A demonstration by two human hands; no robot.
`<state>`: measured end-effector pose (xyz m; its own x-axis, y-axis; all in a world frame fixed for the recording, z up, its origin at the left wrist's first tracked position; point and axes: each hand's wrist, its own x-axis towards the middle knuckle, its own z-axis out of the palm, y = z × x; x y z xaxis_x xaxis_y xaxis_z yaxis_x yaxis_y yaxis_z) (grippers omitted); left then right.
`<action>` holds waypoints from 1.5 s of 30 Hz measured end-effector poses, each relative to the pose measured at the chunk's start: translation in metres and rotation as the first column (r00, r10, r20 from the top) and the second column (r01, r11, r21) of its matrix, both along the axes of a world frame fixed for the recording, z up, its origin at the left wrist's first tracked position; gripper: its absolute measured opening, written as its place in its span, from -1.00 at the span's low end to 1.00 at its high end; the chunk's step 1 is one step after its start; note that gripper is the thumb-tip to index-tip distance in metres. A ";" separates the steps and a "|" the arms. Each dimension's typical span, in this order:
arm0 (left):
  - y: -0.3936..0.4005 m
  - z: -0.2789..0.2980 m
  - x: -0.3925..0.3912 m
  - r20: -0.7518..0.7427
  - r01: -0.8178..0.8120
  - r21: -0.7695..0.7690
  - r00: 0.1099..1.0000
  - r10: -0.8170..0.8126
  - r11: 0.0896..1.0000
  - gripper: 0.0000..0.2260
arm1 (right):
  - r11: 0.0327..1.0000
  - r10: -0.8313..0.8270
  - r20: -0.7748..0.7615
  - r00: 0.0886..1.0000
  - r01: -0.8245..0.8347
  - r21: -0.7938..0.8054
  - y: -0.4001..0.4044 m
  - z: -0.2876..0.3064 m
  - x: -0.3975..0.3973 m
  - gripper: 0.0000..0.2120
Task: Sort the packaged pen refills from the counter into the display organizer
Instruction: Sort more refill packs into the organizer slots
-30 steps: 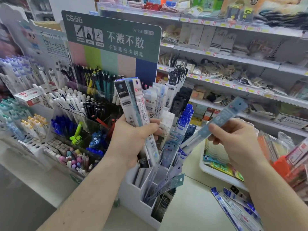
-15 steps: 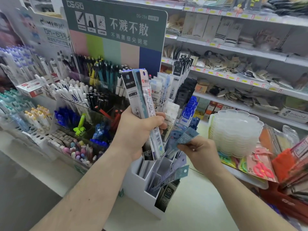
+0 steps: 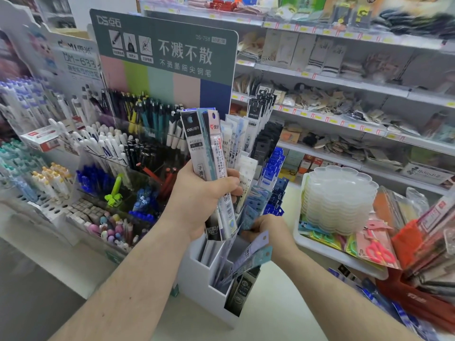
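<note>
- Refill packs (image 3: 209, 168), flat and glossy with printed card backs, stand fanned in the left hand (image 3: 199, 203), fingers wrapped tight round them, above the organizer (image 3: 204, 289).
- Right hand (image 3: 268, 232), a second ago holding one pale-blue pack high at the right, is now down among the organizer's middle slots; its fingers curl, but whether they pinch a pack I cannot tell.
- That pack looks slotted in, so one more is likely sorted.
- Organizer: white, stepped, box-walled slots; more packs (image 3: 403, 316) lie near right on the counter (image 3: 278, 313).
</note>
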<state>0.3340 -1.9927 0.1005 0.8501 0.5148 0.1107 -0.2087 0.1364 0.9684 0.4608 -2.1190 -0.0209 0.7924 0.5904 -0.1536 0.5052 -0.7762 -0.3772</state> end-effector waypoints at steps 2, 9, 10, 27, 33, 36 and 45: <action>-0.001 0.000 -0.002 0.005 0.030 -0.032 1.000 -0.030 0.999 -0.80 | 0.998 0.027 -0.102 0.994 -0.020 0.066 -0.011 0.008 -0.004 -0.81; -0.013 -0.003 -0.007 -0.004 0.229 -0.188 0.972 -0.234 0.955 -0.80 | 0.696 -0.097 -0.420 0.902 0.364 0.619 -0.046 0.098 -0.015 -0.82; -0.016 -0.003 -0.006 -0.011 0.228 -0.188 0.972 -0.234 0.955 -0.76 | 0.621 -0.039 -0.431 0.902 0.360 0.696 -0.046 0.114 -0.028 -0.83; -0.027 -0.002 -0.011 -0.006 0.336 -0.376 0.931 -0.365 0.864 -0.75 | 0.548 0.137 -0.258 0.956 0.143 0.824 -0.039 0.124 -0.083 -0.71; -0.029 -0.003 -0.012 -0.057 0.226 -0.215 0.968 -0.243 0.950 -0.76 | 0.421 0.053 -0.317 0.947 0.267 0.867 -0.041 0.125 -0.080 -0.80; -0.028 -0.002 -0.010 -0.066 0.195 -0.206 0.975 -0.213 0.959 -0.72 | 0.433 0.081 -0.263 0.961 0.204 0.878 -0.042 0.128 -0.083 -0.82; -0.023 -0.004 -0.013 -0.063 0.375 -0.256 0.913 -0.403 0.891 -0.66 | 0.530 0.069 -0.255 0.965 0.181 0.828 -0.041 0.121 -0.082 -0.89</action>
<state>0.3214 -2.0154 0.0962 0.9871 0.1397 -0.0785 0.0146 0.4092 0.9123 0.3787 -2.1598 0.1004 0.8413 0.4978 0.2107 0.2745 -0.0577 -0.9599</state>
